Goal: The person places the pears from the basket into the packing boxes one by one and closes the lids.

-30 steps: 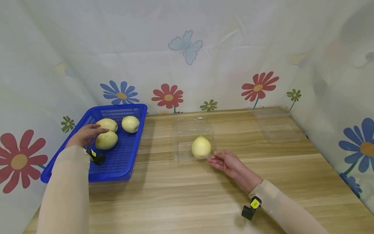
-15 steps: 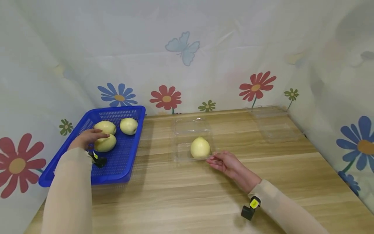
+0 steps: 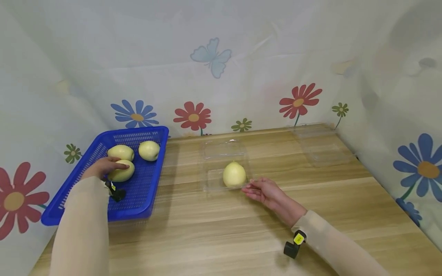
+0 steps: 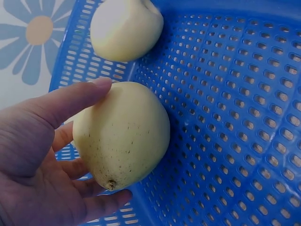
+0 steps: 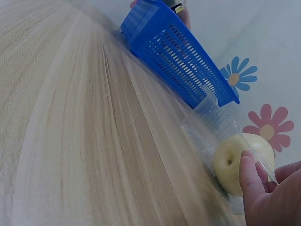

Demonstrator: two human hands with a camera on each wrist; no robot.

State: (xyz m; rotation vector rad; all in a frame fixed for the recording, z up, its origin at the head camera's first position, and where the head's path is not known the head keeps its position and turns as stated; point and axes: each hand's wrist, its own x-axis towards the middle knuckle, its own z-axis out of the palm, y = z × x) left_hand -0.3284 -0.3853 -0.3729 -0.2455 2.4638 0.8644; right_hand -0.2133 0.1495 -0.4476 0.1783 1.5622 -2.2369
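My left hand (image 3: 103,166) is in the blue basket, gripping a pale yellow pear (image 3: 122,171). The left wrist view shows the thumb on one side of this pear (image 4: 123,134) and the fingers around and under the other. Two more pears, one behind it (image 3: 121,153) and one to the right (image 3: 149,150), lie in the basket. At mid-table, my right hand (image 3: 271,197) pinches the near right corner of a clear plastic box (image 3: 215,179). A single pear (image 3: 234,174) sits in the right side of that box. In the right wrist view, the thumb (image 5: 250,172) lies against the box wall.
The blue basket (image 3: 157,180) has raised, perforated sides and stands at the table's left. Another clear plastic box (image 3: 322,147) lies at the back right. A flower-printed cloth (image 3: 255,88) hangs behind the wooden table (image 3: 207,237) and on both sides.
My left hand has lowered onto the nearest pear and its fingers have closed around it. My right hand keeps its hold on the box corner. The head view has shifted slightly.
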